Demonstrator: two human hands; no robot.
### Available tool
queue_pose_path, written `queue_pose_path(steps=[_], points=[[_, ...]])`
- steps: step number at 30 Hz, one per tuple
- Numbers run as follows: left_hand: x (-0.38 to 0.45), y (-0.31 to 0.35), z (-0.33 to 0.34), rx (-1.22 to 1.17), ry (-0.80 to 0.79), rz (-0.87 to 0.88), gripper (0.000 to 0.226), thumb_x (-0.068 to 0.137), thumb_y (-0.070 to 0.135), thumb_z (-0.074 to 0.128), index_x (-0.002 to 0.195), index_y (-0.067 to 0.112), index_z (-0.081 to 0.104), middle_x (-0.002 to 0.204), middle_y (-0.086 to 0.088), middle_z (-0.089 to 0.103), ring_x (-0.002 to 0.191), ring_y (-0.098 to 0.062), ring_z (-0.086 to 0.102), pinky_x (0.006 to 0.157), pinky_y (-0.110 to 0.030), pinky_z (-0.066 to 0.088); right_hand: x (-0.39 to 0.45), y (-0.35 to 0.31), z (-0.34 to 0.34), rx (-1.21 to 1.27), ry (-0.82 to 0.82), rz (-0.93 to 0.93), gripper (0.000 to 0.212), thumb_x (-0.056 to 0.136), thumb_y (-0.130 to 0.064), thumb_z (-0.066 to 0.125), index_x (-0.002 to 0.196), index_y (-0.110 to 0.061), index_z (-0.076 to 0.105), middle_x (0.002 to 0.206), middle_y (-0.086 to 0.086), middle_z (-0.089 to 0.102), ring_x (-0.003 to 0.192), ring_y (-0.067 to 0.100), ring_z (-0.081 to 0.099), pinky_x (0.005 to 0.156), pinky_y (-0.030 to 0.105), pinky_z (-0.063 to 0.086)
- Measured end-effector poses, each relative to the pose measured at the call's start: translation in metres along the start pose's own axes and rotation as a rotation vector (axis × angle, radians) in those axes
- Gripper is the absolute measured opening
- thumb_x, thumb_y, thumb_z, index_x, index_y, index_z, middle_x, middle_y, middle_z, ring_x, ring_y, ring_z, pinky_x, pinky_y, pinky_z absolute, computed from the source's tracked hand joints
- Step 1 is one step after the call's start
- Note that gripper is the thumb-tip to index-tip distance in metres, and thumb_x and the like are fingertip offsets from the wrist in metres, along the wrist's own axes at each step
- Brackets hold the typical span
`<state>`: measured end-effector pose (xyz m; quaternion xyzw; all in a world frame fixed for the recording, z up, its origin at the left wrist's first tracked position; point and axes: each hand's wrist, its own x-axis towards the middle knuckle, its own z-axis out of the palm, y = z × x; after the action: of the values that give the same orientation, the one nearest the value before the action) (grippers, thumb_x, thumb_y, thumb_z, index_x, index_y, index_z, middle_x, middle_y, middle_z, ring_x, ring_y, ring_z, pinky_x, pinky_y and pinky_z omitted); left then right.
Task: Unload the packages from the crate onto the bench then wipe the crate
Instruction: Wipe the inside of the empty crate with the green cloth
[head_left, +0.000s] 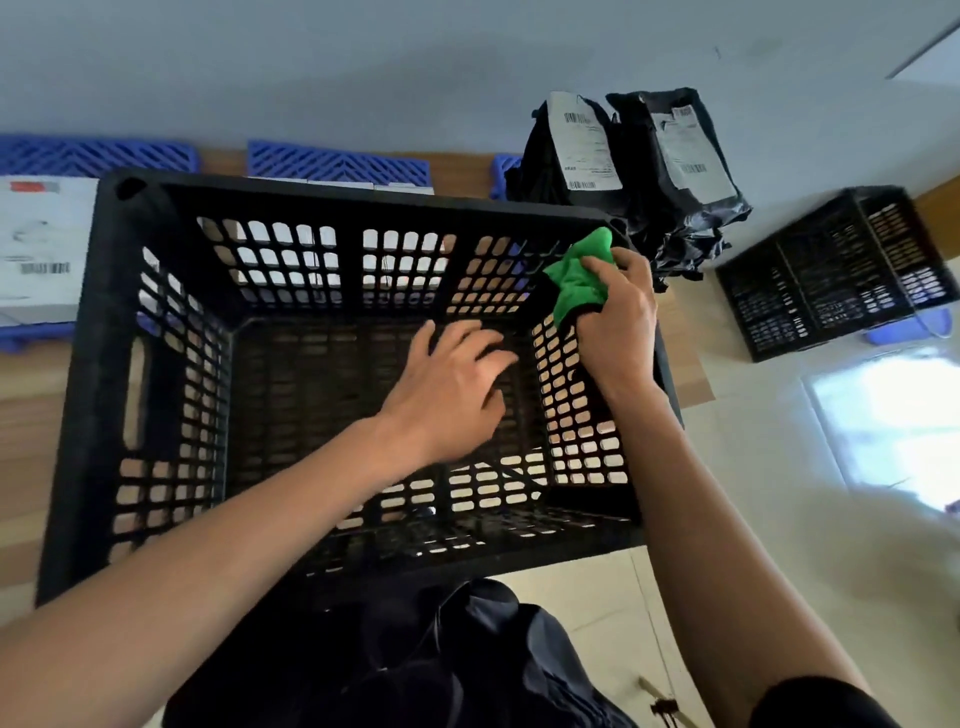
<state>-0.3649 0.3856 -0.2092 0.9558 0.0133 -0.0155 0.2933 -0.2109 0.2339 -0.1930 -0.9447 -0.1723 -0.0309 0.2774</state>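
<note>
The crate (156, 332) sits on the wooden tabletop (31, 415), a big black lattice box with nothing inside it. The right hand (618, 322) is at the crate's far right corner, its fingers curled round a bunched green cloth (579, 278) and holding it against the top of the wall there. The left hand (447, 384) reaches into the crate with its fingers spread and relaxed, hovering over the floor near the right wall; it holds nothing, and I cannot tell whether it touches the plastic. Just beyond the cloth, a stack of black packages (670, 171) with white labels stands on the tabletop against the wall, close beside the crate's far right corner. To the left of the crate lies a white parcel (41, 249) on a blue tray (26, 332), and more blue trays (337, 163) line the tabletop behind the crate. Off to the right, lower down, stands a second black crate (831, 280).
</note>
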Motion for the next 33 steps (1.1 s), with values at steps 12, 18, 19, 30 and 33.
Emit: queue_pose_path(steps=[12, 18, 19, 30, 33], points=[[0.07, 0.036, 0.018, -0.795, 0.222, -0.276, 0.045, 0.102, 0.023, 0.059, 0.146, 0.021, 0.054, 0.138, 0.007, 0.059, 0.113, 0.001, 0.057, 0.101, -0.014, 0.042, -0.01, 0.008, -0.016, 0.197, -0.055, 0.05, 0.058, 0.08, 0.006, 0.058, 0.134, -0.013, 0.066, 0.142, 0.0, 0.055, 0.12, 0.004, 0.047, 0.091, -0.006, 0.027], [0.091, 0.044, 0.03, -0.973, 0.24, -0.302, 0.051, 0.1, 0.027, 0.063, 0.149, 0.025, 0.049, 0.135, 0.012, 0.058, 0.103, 0.013, 0.062, 0.089, -0.008, 0.049, -0.015, 0.011, -0.027, 0.39, -0.113, 0.11, 0.065, 0.079, 0.011, 0.055, 0.136, -0.02, 0.063, 0.129, -0.007, 0.066, 0.118, 0.008, 0.062, 0.099, 0.032, 0.054], [0.092, 0.044, 0.03, -1.026, 0.221, -0.309, 0.055, 0.1, 0.026, 0.064, 0.151, 0.025, 0.046, 0.139, 0.011, 0.056, 0.106, 0.011, 0.063, 0.093, -0.012, 0.05, -0.016, 0.012, -0.028, 0.441, -0.131, 0.131, 0.067, 0.078, 0.013, 0.054, 0.136, -0.02, 0.062, 0.125, -0.01, 0.067, 0.115, 0.007, 0.064, 0.096, 0.032, 0.056], [0.102, 0.009, 0.037, -1.095, 0.248, -0.474, 0.045, 0.089, 0.004, 0.073, 0.132, 0.016, 0.066, 0.119, 0.003, 0.071, 0.113, -0.008, 0.065, 0.102, -0.03, 0.053, -0.013, 0.009, -0.028, 0.847, -0.454, 0.254, 0.078, 0.077, 0.012, 0.052, 0.151, -0.016, 0.045, 0.148, 0.005, 0.055, 0.138, 0.019, 0.052, 0.115, 0.05, 0.041], [0.106, 0.006, 0.044, -1.145, 0.257, -0.496, 0.042, 0.089, 0.005, 0.074, 0.13, 0.015, 0.068, 0.118, 0.004, 0.072, 0.111, -0.007, 0.067, 0.102, -0.032, 0.053, -0.012, 0.01, -0.032, 0.509, -0.234, 0.225, 0.054, 0.09, -0.001, 0.06, 0.142, -0.017, 0.058, 0.134, -0.003, 0.066, 0.12, 0.008, 0.064, 0.105, 0.041, 0.052]])
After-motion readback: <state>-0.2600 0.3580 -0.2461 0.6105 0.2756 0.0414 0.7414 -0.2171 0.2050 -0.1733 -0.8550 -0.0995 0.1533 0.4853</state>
